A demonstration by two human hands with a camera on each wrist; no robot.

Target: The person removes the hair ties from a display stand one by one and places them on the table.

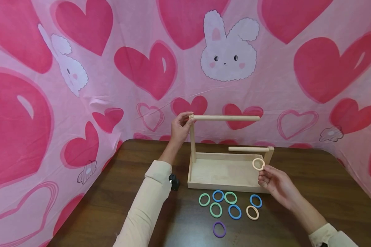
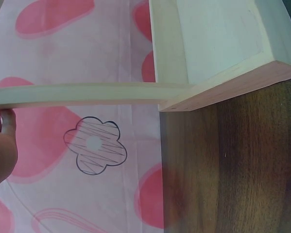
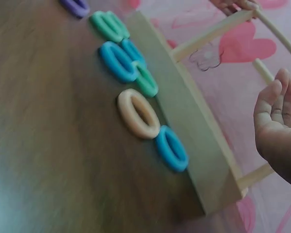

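A wooden stand has a shallow tray (image 1: 225, 171), a tall post (image 1: 193, 142) at its left end and a short post (image 1: 268, 156) at its right end. My left hand (image 1: 180, 128) grips the top of the tall post, where the upper rod (image 1: 225, 118) joins it. Between thumb and fingertips, my right hand (image 1: 279, 187) pinches a beige ring (image 1: 254, 164), raised in front of the short post and the lower rod (image 1: 248, 149). In the right wrist view, the right hand (image 3: 281, 121) appears from the side and the held ring is hidden.
Several rings lie on the brown table (image 1: 142, 178) before the tray: green, blue, another beige ring (image 3: 126, 109) and, nearest me, a purple ring (image 1: 214, 230). A pink cloth (image 1: 185, 79) with hearts and rabbits hangs behind the table and along its sides.
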